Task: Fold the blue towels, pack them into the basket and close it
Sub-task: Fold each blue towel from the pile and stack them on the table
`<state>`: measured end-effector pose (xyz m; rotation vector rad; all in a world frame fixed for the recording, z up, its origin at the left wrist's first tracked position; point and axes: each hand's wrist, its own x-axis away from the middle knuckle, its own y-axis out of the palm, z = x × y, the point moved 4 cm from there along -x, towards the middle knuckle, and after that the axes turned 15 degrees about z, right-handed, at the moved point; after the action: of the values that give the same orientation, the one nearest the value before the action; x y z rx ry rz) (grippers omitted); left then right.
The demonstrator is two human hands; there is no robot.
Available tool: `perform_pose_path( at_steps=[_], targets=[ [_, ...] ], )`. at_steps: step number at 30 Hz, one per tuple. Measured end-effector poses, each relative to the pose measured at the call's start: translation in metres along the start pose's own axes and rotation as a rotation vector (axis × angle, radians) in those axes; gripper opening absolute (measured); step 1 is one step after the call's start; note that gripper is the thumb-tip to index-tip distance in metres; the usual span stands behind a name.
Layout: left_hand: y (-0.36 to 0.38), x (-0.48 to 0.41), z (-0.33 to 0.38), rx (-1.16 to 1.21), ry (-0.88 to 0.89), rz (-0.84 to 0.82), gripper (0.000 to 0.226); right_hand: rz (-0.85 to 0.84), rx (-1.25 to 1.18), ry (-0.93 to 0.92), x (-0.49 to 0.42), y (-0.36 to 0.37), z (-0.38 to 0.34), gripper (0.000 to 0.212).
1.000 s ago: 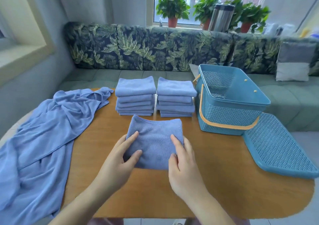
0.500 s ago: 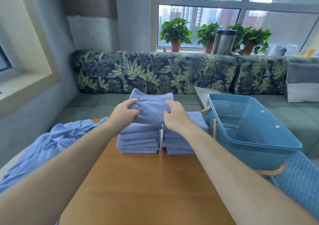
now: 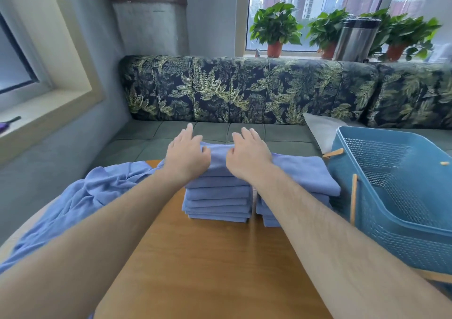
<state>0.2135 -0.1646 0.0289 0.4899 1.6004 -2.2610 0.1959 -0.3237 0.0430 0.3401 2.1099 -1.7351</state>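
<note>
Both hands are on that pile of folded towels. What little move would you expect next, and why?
Probably lifting both hands off. The left hand and right hand lie flat on the top towel of the left stack, which already sits square. An unfolded blue cloth lies to the left, and the basket stands open with no towels showing inside.

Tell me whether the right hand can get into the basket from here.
Likely yes. The right hand rests open-fingered on the left stack's top towel, gripping nothing. The basket stands to its right with its top open; only the lower right stack lies between, and the hand could pass over it.
</note>
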Motion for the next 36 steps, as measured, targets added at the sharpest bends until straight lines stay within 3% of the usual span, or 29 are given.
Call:
perform_pose_path(
  at_steps=[4,7,8,10,15,20,23,27,30,36],
  targets=[
    [0.04,0.014,0.001,-0.022,0.214,-0.2,0.053,-0.207,0.069,-0.055,0.016,0.051,-0.004,0.058],
    [0.069,0.04,-0.013,-0.001,0.271,-0.305,0.05,-0.165,0.106,-0.042,0.042,0.068,-0.004,0.058],
    [0.078,0.041,-0.019,-0.016,0.262,-0.329,0.059,-0.141,0.117,-0.036,0.046,0.069,-0.004,0.058],
    [0.075,0.044,-0.018,-0.042,0.225,-0.255,0.072,-0.14,0.13,-0.028,0.047,0.07,-0.005,0.058],
    [0.037,0.049,-0.002,0.016,0.138,-0.118,0.054,-0.199,0.172,-0.078,0.039,0.05,-0.011,0.058],
    [-0.014,0.073,-0.012,0.151,0.16,-0.006,0.056,0.182,-0.039,-0.142,0.059,-0.002,-0.032,0.053],
    [-0.04,0.104,-0.036,0.182,0.166,0.042,0.052,0.237,-0.137,-0.244,0.095,-0.002,-0.07,0.052],
    [-0.064,0.141,-0.089,0.137,0.073,0.066,0.046,0.141,-0.239,-0.299,0.132,0.02,-0.128,0.053],
    [-0.072,0.174,-0.141,-0.007,-0.046,-0.001,0.043,-0.002,-0.262,-0.313,0.156,0.042,-0.167,0.046],
    [-0.079,0.225,-0.225,-0.357,-0.183,-0.1,0.054,-0.219,-0.243,-0.354,0.2,0.071,-0.229,0.053]
  ],
)
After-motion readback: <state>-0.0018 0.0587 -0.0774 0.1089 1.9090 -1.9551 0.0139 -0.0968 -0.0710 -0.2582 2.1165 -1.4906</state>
